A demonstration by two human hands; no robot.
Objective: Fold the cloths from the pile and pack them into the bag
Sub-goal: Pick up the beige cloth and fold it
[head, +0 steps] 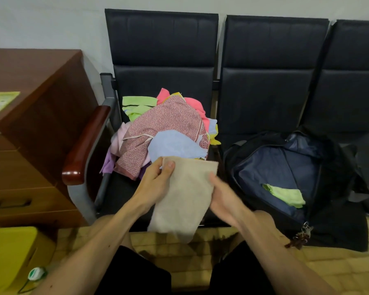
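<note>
Dark bench seats line the wall, pile (162, 130) left, bag (290, 173) gaping right for easy drops. Left hand (156, 182) pinches the beige cloth (185, 194) by its top corner; right hand (224, 192), blurred, fingers straight, steadies its edge.

Head cam: soft, even indoor light, a bit dim, wide-angle warp.

I see flat diffuse light w/ no hard shadows; source not visible. Wall (51, 22) reads pale grey, no hotspots. Small sheen on the wooden armrest (73, 173) end, faint gloss on the seat backs (162, 39). Bag (285, 167) interior goes dark, detail lost in the black fabric. Right hand (224, 194) is smeared by motion blur; left hand (156, 184) sharper. Beige cloth (185, 199) soft at its lower edge. Straight lines bow toward the frame edges, esp. cabinet (30, 124) at left. Overall slightly soft, compression mush on the floor (328, 273).
</note>
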